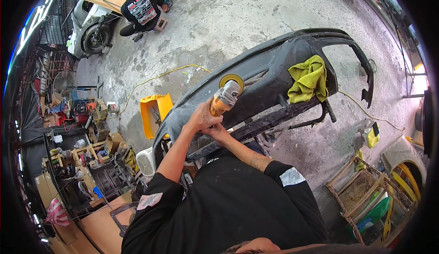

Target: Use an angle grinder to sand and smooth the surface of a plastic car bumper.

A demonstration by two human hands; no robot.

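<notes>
Both of my hands are closed around an orange angle grinder (221, 104) with a silver head. My left hand (200, 116) wraps its body just behind the head, and my right hand (216, 130) grips farther back, close beneath the left. The grinder's round yellowish disc (232, 81) lies at the surface of a black car bumper (270, 73); I cannot tell whether it touches. Dusty grey patches mark the bumper, which rests on a dark stand (256, 130) in front of me. A crumpled yellow-green cloth (309, 80) hangs over its right part.
A yellow hose or cord (160, 74) runs across the concrete floor. Beyond the bumper's left end stands a yellow plastic chair (147, 112). Cluttered shelves (87, 167) line the left; a wooden frame (366, 185) lies at right. A person (145, 9) squats near a white car (87, 29).
</notes>
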